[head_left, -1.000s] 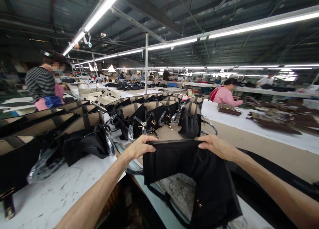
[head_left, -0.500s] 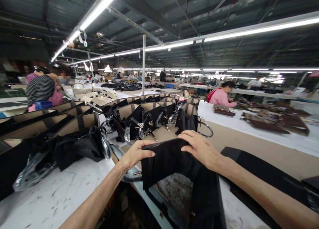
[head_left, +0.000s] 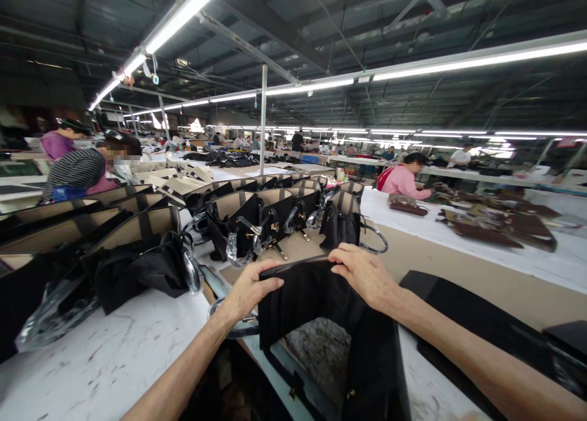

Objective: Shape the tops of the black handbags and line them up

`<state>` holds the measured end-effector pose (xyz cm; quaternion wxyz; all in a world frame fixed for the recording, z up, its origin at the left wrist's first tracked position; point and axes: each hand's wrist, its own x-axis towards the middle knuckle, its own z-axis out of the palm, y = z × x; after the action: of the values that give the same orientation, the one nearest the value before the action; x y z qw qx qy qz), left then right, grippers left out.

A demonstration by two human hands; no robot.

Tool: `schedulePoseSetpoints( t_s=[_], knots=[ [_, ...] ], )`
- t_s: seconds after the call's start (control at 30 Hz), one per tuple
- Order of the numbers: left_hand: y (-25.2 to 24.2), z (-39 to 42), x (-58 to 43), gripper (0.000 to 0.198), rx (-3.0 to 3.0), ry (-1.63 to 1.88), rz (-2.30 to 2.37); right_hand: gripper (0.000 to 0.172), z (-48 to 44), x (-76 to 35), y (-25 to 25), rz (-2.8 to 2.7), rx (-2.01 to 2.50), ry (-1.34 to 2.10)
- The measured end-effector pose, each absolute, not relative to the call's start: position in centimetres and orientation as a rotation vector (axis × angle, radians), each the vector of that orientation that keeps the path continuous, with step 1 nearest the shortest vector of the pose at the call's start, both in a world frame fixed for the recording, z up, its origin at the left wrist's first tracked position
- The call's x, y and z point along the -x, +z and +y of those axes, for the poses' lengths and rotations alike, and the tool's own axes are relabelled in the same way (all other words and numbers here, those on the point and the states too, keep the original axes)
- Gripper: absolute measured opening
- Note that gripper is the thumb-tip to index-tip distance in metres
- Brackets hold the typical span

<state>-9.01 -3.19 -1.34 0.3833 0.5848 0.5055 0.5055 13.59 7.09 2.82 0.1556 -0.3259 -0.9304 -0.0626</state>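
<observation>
Black bag (head_left: pixel 298 296) stands upright in front of the person at the near edge of the work area, its top edge between the two hands; its lower part runs out past the bottom of the view, and its full shape is hard to make out, dark on dark; left hand (head_left: pixel 250 286) pinches the top left corner, thumb on the near face and fingers mostly hidden behind; right hand (head_left: pixel 367 277) is half curled over the top right corner, gripping the edge, its thumb partly hidden.

Beneath the arched lower edge shows a mottled grey surface (head_left: pixel 316 354); left of the bag a dark gap (head_left: pixel 233 378) opens below the bench edge, its contents too dim to tell; finished-looking bags (head_left: pixel 279 216) stand close together just beyond the hands, leaving little room there; more room lies to the right, over a tan sheet (head_left: pixel 458 268), though black pieces (head_left: pixel 477 317) lie near the right forearm, which covers part of them.

White bench (head_left: pixel 114 347) at left is marked with dark streaks; brown pieces (head_left: pixel 518 222) lie farther right, near a person in pink (head_left: pixel 398 179); strip lights (head_left: pixel 440 66) cross a dark ceiling, and the far room blurs into small shapes.
</observation>
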Motion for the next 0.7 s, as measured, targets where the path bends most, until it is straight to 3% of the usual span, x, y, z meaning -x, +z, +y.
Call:
schedulePoseSetpoints(
  t_s=[0.23, 0.47, 0.7],
  knots=[
    [-1.6, -3.1, 9.0, 0.027, -1.482, 1.281, 1.307, 0.026, 6.8, -13.3, 3.2, -2.75, 0.88, -0.135],
    [-2.0, -2.5, 9.5, 0.021, -1.561, 1.324, 1.363, 0.017, 6.2, -14.7, 3.7, -2.807, 0.708, 0.143],
    [-1.9, -3.0, 9.5, 0.032, -1.472, 1.307, 1.329, 0.025, 6.5, -13.9, 3.7, -2.725, 0.955, 0.205]
  ],
)
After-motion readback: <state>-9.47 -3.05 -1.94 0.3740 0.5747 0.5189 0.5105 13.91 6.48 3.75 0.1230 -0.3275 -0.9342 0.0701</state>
